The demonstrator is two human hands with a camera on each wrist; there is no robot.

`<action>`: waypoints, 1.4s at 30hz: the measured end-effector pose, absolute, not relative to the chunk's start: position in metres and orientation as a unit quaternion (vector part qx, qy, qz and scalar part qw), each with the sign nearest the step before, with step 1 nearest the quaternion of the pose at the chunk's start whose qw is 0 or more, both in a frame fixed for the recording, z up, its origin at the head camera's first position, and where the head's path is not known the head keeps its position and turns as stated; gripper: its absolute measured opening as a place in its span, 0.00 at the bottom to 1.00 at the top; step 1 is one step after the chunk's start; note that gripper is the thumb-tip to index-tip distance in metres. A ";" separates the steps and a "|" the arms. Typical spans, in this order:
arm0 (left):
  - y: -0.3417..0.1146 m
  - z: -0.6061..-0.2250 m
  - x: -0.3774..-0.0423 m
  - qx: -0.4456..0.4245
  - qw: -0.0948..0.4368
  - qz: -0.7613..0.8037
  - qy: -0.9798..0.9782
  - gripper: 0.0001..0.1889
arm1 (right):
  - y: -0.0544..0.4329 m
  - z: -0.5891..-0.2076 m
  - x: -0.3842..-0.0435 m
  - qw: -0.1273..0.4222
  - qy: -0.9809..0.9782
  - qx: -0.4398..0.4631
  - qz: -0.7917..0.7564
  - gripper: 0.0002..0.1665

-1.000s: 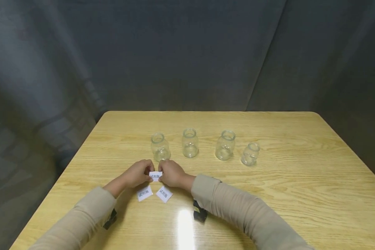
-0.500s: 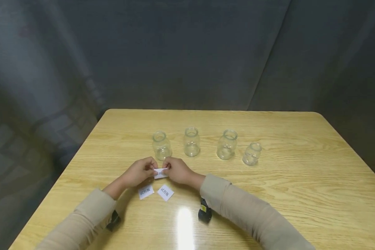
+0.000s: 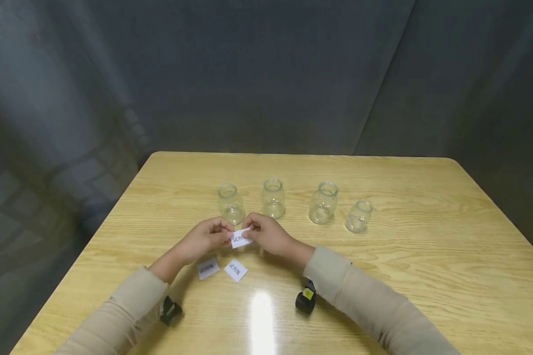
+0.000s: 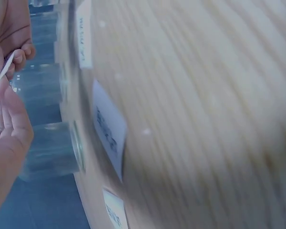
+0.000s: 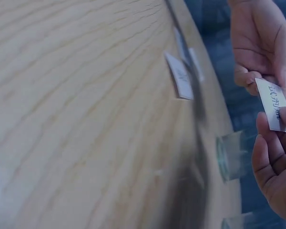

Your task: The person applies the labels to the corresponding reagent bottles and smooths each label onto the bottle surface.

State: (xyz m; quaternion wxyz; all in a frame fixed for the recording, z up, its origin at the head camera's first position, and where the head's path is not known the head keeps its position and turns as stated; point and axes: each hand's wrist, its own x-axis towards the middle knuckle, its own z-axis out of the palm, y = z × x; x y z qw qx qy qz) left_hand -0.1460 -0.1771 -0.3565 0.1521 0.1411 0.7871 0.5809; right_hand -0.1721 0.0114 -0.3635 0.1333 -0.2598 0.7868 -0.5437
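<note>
In the head view, my left hand and my right hand pinch a small white paper label with printed black characters between them, raised off the table. The right thumb covers part of its print. Seen from the right wrist, the right hand's thumb lies on the label, and the left hand has fingers at its far end. Below the hands, two similar labels lie flat, one left and one right. The left wrist view shows another flat label too.
Clear glass jars stand upright in a row behind the hands: one far left, a second, a third, and a smaller one on the right. All are on a wooden table before a dark curtain.
Both hands have lifted the label from near the table and moved it slightly right and away. The right hand's thumb has shifted further over the label. The jars and flat labels stay put.
</note>
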 end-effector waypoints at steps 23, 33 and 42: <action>-0.168 -0.350 -0.148 0.155 0.225 0.663 0.697 0.12 | 0.034 -0.350 -0.167 0.142 0.774 -0.250 -0.564 0.04; -0.165 -0.352 -0.149 0.154 0.231 0.662 0.696 0.12 | 0.035 -0.352 -0.166 0.144 0.771 -0.250 -0.568 0.03; -0.161 -0.355 -0.150 0.150 0.211 0.649 0.715 0.11 | 0.037 -0.354 -0.166 0.149 0.766 -0.243 -0.577 0.03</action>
